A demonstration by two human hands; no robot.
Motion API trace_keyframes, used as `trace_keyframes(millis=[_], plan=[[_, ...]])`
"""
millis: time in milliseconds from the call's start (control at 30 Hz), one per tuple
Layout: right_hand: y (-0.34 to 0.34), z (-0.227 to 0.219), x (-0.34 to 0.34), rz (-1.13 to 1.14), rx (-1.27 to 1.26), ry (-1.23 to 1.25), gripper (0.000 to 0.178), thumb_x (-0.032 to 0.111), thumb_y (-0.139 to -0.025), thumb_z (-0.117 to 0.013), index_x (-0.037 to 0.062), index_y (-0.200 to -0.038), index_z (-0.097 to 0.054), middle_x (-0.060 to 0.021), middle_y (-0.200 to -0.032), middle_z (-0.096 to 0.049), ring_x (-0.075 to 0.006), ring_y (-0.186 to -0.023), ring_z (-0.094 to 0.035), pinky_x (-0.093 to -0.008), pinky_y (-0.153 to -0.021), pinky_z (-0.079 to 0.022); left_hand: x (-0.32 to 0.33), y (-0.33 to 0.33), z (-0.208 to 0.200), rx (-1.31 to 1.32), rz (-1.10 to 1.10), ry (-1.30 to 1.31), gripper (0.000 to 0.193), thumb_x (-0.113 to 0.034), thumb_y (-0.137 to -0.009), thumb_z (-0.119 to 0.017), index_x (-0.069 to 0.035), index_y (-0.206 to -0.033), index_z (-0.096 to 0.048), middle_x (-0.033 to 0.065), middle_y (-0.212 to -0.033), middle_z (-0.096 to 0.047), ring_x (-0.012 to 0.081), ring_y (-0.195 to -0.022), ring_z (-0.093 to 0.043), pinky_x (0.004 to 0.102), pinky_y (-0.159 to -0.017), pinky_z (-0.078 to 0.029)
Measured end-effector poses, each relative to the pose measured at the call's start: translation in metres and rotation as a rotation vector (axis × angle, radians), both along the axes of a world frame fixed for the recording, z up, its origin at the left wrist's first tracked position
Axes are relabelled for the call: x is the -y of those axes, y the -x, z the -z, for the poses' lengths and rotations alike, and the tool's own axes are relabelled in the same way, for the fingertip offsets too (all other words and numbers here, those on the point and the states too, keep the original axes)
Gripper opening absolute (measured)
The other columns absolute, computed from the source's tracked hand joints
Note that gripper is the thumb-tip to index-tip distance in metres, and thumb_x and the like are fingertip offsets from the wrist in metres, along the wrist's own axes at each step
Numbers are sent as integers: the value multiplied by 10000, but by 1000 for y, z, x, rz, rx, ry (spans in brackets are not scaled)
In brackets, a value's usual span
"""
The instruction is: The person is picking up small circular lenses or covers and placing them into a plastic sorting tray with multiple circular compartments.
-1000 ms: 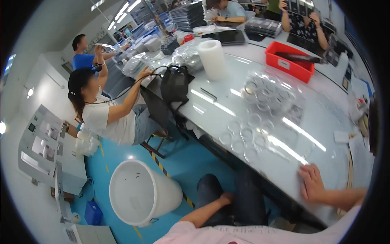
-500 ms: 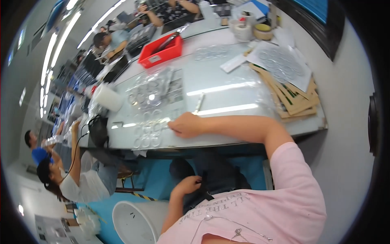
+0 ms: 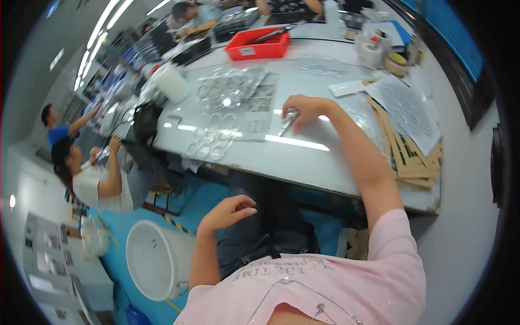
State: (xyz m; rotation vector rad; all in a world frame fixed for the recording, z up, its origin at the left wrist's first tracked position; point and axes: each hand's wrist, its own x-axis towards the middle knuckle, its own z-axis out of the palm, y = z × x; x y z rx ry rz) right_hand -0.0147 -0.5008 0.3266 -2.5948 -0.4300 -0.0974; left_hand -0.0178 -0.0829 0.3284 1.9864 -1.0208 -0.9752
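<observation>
Over the glass-topped table, my right hand has its fingers closed around a slim, light-coloured tool whose exact kind I cannot make out. My left hand hovers above my lap, off the table; its fingers are loosely bent and apart, with nothing visible in them. A group of clear rings lies near the table's front edge, left of my right hand. Behind it is a clear plastic bag with more round pieces. A sheet with small printed pictures shows beside the bag.
A red tray with a dark tool stands at the back. On the right are brown envelopes, a sheet of clear discs and tape rolls. A white roll stands left. A white bin is beside me; people work nearby.
My right hand has moved back and right, from near the rings to the slim tool, and closed on it. My left hand has lifted off my lap. The view has shifted.
</observation>
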Motion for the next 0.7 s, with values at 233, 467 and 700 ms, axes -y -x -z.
trace_keyframes(millis=[233, 467, 700], plan=[[-18, 9, -42, 133, -36, -267, 210, 194, -781, -747, 46, -896, -652, -123, -973, -619, -260, -887, -586, -367, -792, -470, -27, -12, 15, -235, -241, 162, 258, -161, -918, -651, -7, -1125, -629, 51, -926, -669, 103, -821, -616, 249, -750, -499], [-14, 11, -50, 293, 187, -140, 170, 187, -834, -686, 44, -904, -627, -131, -894, -615, -300, -843, -593, -394, -750, -472, -3, -121, 56, -251, -924, 558, 276, -318, -932, -640, -55, -855, -615, 24, -741, -631, 95, -622, -594, 215, -541, -454], [-5, -1, -56, 202, 326, 45, 112, 154, -833, -645, 44, -854, -637, -117, -844, -602, -305, -829, -601, -409, -710, -493, 5, -147, 61, -250, -1033, 368, 455, -461, -871, -685, -71, -660, -586, 33, -600, -593, 109, -487, -550, 213, -431, -383]])
